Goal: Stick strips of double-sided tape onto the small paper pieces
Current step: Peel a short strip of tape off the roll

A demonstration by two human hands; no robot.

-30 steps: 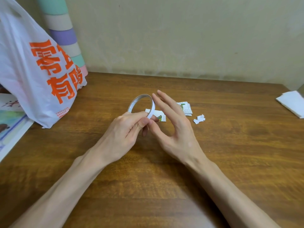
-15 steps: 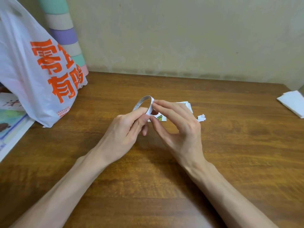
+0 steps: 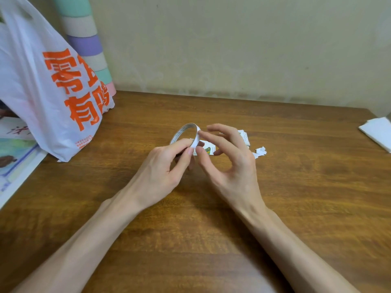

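Note:
A thin white roll of double-sided tape (image 3: 183, 130) is held upright above the middle of the wooden table (image 3: 296, 187). My left hand (image 3: 165, 170) grips its near rim between thumb and fingers. My right hand (image 3: 230, 163) meets the roll's right edge with index finger and thumb tip, the other fingers spread above. Behind the hands lie small paper pieces: one with a green print (image 3: 208, 149), a few stacked ones (image 3: 244, 137) and white scraps (image 3: 260, 152). Whether a tape end is pinched is hidden.
A white plastic bag with orange lettering (image 3: 48, 85) stands at the left, with a striped pastel roll (image 3: 86, 43) behind it against the wall. Printed sheets (image 3: 14, 155) lie at the left edge. Folded white paper (image 3: 378, 132) sits at the far right.
My right hand went from straight fingers beside the roll to curled index finger and thumb at its right edge. The roll tilted slightly; my left hand kept its grip.

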